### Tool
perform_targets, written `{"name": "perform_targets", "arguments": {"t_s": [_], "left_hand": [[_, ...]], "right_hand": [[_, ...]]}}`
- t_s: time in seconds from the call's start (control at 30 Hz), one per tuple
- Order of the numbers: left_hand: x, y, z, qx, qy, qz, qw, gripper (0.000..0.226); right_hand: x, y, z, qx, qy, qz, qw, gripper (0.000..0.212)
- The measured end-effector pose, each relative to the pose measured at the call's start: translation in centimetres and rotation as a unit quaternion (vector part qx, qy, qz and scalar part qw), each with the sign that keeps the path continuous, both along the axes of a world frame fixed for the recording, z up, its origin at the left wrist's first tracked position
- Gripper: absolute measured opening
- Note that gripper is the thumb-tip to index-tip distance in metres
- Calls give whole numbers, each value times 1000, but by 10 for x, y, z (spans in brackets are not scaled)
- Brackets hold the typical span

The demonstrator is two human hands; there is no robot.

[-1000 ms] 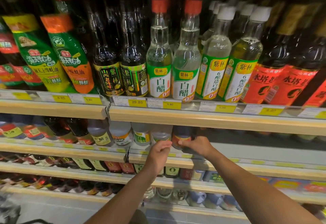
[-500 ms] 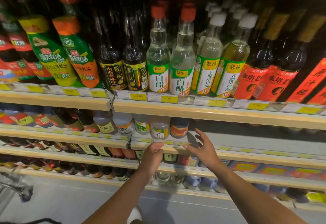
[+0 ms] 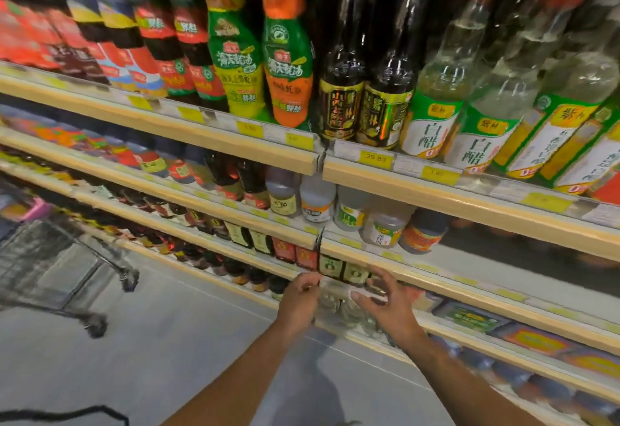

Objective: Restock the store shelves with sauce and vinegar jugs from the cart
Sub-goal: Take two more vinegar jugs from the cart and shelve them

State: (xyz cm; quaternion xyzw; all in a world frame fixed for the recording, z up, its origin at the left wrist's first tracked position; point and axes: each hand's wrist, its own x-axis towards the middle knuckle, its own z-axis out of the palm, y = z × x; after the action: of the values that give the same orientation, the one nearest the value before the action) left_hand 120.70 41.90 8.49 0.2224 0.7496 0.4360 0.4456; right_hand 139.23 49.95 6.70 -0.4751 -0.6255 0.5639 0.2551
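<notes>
Before lower shelf edge (image 3: 469, 296): left hand (image 3: 299, 303), right hand (image 3: 385, 306) grip released, empty; cart (image 3: 57, 258) well apart

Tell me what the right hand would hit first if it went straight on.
Probably the dark-labelled bottles on the shelf just beyond the right hand, though blur leaves the depth unclear.

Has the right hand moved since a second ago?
Yes. The right hand left the orange-labelled jug and dropped below its shelf.

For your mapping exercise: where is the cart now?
Head view, left edge: the cart stands on the floor, left of the left hand.
</notes>
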Motion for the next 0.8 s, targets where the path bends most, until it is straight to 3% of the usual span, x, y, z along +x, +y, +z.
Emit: {"name": "perform_targets", "arguments": {"t_s": [0.43, 0.53, 0.8], "left_hand": [[-197, -178, -12, 5, -18, 172, 985, 24], [-242, -222, -10, -4, -7, 205, 979, 22], [-336, -293, -1, 2, 0, 299, 954, 23]], "right_hand": [[-241, -119, -2, -20, -46, 174, 983, 52], [-297, -152, 6, -38, -42, 215, 975, 61], [-432, -212, 34, -51, -4, 321, 946, 51]]}}
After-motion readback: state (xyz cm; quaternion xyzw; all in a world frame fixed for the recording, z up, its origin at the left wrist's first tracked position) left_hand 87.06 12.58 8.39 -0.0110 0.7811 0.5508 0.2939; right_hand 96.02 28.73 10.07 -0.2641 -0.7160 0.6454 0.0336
